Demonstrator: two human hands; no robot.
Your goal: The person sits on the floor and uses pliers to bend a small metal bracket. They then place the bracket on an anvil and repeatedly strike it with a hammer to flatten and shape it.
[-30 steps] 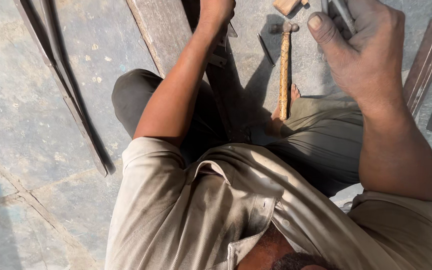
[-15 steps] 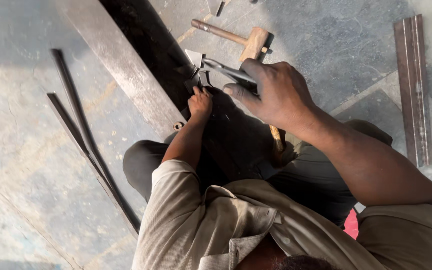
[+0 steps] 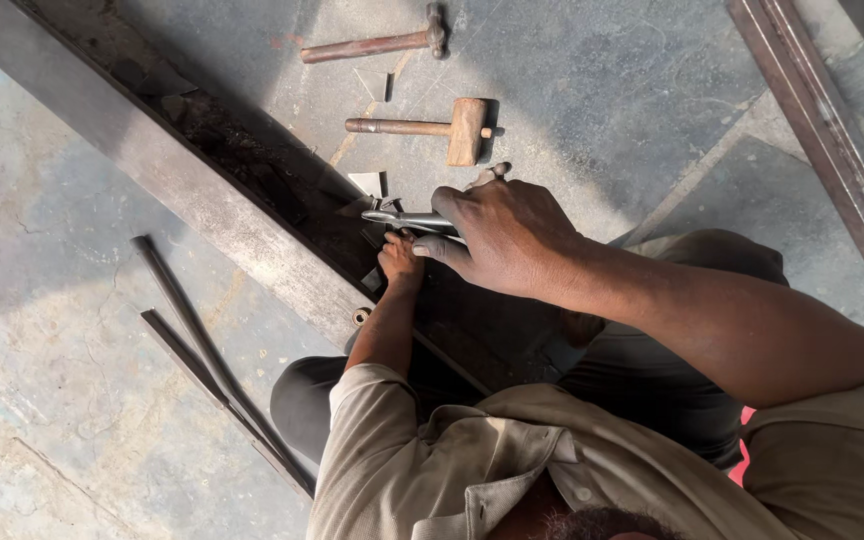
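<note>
Now | right hand (image 3: 507, 238) grip closed on pliers (image 3: 404, 217) | left hand (image 3: 401, 260) fist at channel (image 3: 202, 205) edge

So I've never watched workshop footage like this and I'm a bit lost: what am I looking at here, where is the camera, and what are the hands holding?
The camera sits on the person's head and looks straight down, so you see their own shirt, arms and bent knees from above. They are crouched on a concrete floor over a long dark steel beam that runs diagonally across the picture. The right hand grips a pair of metal snips or pliers; which of the two is hard to tell. The left hand reaches in just under the tool's tip, against the beam, and what it pinches is hidden. Beyond the hands lie a wooden mallet, a rusty metal hammer and small offcuts of sheet metal. Thin metal strips lie on the left, heavier steel sections on the right.
</note>
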